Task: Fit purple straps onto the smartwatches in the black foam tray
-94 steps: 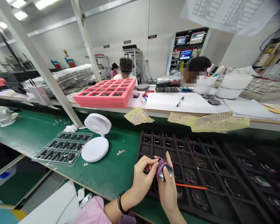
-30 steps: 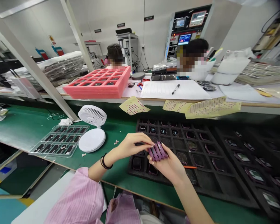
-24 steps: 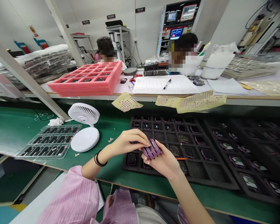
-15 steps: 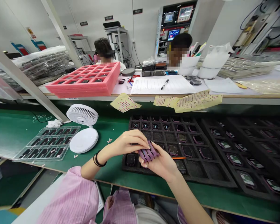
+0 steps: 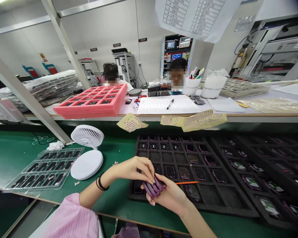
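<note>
My left hand curls over a ribbed purple watch strap, and my right hand cradles it from below, with fingertips pressing its side. The strap's ends are hidden by my fingers. Both hands hover over the near part of a black compartment tray. Several cells hold square watch bodies with purple rims. An orange pencil lies on the tray just beyond my right hand. A dark band circles my left wrist.
A white desk fan and a clear tray of black pieces stand on the green mat to my left. A second black tray sits to the right. Beyond, two co-workers sit behind a shelf with a pink foam tray and papers.
The view has tilted up, so the hands sit lower in the picture. The purple strap has moved down and left, tilting further, and stays held in both hands.
</note>
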The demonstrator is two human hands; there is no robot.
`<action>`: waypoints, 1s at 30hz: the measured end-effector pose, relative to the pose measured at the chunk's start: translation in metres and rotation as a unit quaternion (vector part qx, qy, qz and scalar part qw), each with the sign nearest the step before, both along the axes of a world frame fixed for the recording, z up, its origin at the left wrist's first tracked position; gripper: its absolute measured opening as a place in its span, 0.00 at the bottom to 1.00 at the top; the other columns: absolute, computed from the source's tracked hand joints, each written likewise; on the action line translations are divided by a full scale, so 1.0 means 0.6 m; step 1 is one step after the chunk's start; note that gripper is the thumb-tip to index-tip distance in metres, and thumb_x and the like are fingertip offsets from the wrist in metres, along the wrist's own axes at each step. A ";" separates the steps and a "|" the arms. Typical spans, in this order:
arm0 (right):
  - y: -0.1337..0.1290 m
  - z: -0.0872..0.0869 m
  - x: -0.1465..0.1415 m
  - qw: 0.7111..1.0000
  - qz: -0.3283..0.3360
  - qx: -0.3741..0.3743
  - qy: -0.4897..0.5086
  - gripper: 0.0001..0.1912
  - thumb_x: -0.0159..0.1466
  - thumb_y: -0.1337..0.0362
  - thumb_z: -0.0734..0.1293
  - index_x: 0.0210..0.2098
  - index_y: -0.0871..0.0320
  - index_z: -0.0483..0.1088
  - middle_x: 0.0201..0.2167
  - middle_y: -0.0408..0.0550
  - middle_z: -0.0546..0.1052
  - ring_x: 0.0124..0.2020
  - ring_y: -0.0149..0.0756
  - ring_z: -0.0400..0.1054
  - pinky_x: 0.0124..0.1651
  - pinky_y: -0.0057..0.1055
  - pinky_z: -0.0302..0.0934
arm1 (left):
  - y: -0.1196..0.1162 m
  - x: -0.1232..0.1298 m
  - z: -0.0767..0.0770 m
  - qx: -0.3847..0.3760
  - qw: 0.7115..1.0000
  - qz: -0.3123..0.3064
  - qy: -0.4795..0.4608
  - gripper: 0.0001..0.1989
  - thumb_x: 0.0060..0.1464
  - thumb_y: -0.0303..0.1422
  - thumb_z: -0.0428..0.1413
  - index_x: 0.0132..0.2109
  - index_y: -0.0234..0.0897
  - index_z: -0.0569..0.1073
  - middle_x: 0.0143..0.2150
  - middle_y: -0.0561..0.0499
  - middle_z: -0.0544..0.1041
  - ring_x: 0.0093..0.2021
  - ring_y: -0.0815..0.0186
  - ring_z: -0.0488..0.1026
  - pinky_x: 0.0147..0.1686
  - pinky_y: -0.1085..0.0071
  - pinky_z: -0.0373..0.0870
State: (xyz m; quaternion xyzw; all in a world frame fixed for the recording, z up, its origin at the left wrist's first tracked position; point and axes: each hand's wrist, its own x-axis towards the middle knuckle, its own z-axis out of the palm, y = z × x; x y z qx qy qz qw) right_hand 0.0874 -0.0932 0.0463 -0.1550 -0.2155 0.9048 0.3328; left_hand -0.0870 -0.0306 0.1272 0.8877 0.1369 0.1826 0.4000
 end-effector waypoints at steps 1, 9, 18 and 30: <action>0.000 -0.002 0.000 1.000 0.008 -0.002 0.002 0.20 0.62 0.54 0.63 0.39 0.67 0.72 0.33 0.58 0.78 0.26 0.36 0.72 0.29 0.31 0.57 | 0.001 0.000 -0.004 -0.012 1.000 -0.005 -0.002 0.09 0.57 0.35 0.57 0.38 0.38 0.81 0.37 0.44 0.77 0.39 0.65 0.73 0.42 0.71 0.70; -0.013 -0.029 -0.007 0.999 0.031 -0.010 -0.026 0.23 0.60 0.51 0.63 0.35 0.70 0.73 0.35 0.60 0.78 0.24 0.36 0.72 0.27 0.30 0.59 | 0.005 0.005 -0.028 0.012 0.999 0.029 0.041 0.14 0.51 0.40 0.62 0.38 0.34 0.71 0.39 0.46 0.73 0.38 0.66 0.71 0.38 0.73 0.68; 0.032 -0.036 0.036 0.937 -0.138 0.166 -0.275 0.34 0.54 0.50 0.70 0.58 0.55 0.64 0.39 0.51 0.76 0.31 0.38 0.72 0.34 0.36 0.67 | 0.017 0.024 -0.058 -0.020 0.993 0.105 0.057 0.30 0.47 0.43 0.64 0.55 0.38 0.68 0.46 0.46 0.76 0.41 0.64 0.74 0.42 0.70 0.72; 0.223 -0.059 0.097 0.644 -0.252 0.448 -0.567 0.40 0.64 0.62 0.56 0.70 0.55 0.31 0.60 0.58 0.63 0.61 0.44 0.59 0.62 0.46 0.52 | 0.111 0.186 -0.148 0.140 0.910 0.387 0.043 0.25 0.43 0.15 0.50 0.51 0.30 0.67 0.49 0.38 0.74 0.50 0.55 0.72 0.51 0.58 0.70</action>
